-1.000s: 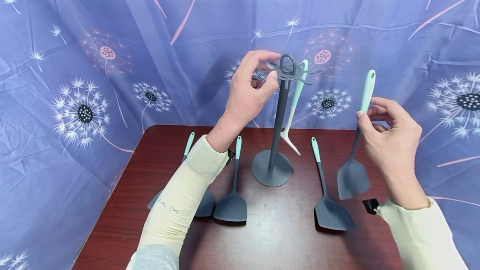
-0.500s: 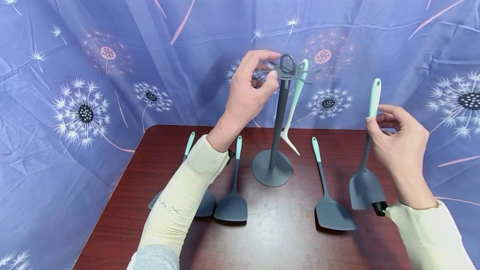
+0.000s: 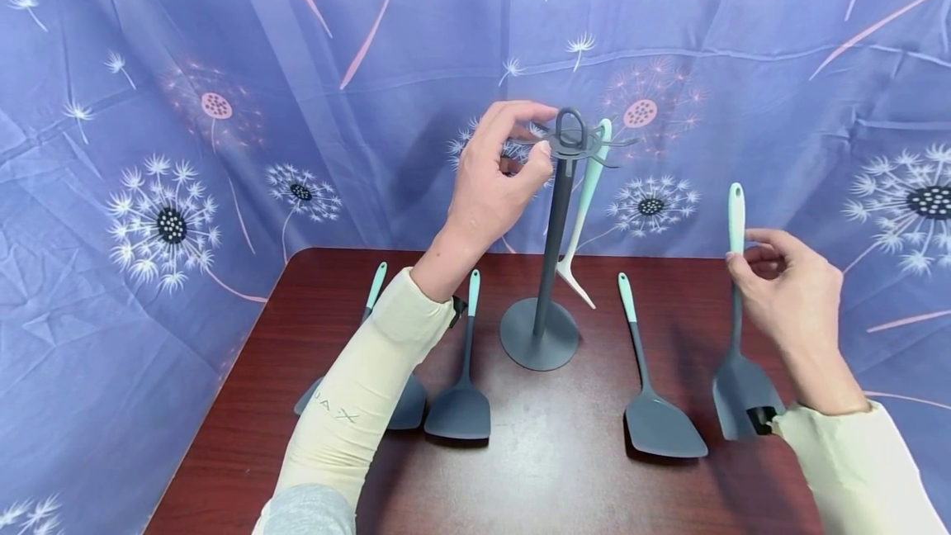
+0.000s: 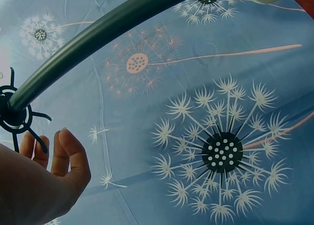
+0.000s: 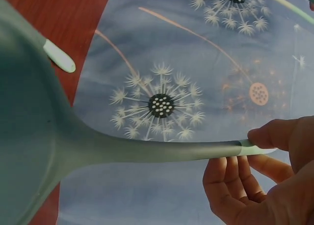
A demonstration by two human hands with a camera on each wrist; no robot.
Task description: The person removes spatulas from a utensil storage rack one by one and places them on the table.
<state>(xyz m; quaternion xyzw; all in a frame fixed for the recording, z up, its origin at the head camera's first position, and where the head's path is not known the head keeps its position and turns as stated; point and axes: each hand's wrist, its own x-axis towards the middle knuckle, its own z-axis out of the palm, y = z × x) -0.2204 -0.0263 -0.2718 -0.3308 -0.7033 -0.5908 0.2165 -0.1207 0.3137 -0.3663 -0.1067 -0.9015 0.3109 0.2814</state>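
Observation:
A dark grey utensil stand [image 3: 553, 246] rises from a round base, with a ring of hooks and a loop on top. My left hand [image 3: 498, 163] grips the hook ring from the left with thumb and fingers. In the left wrist view, fingers [image 4: 71, 158] curl beside the hooks. From a hook on the stand's right hangs a mint-handled utensil [image 3: 587, 196] with a pale lower end. Over the table's right side, my right hand [image 3: 791, 295] pinches a grey spatula [image 3: 735, 386] at the bottom of its mint handle. It is upright, blade down, partly covered by the wrist strap.
On the dark red table [image 3: 550, 469] lies a grey spatula [image 3: 661, 419] right of the stand. Another spatula [image 3: 461, 411] lies left of it, and further spatulas [image 3: 404, 407] are partly hidden under my left forearm. A blue dandelion-print cloth [image 3: 371, 147] hangs behind.
My right hand has moved down and slightly right with the spatula, whose blade is lower and nearer the table. My left hand stays at the stand.

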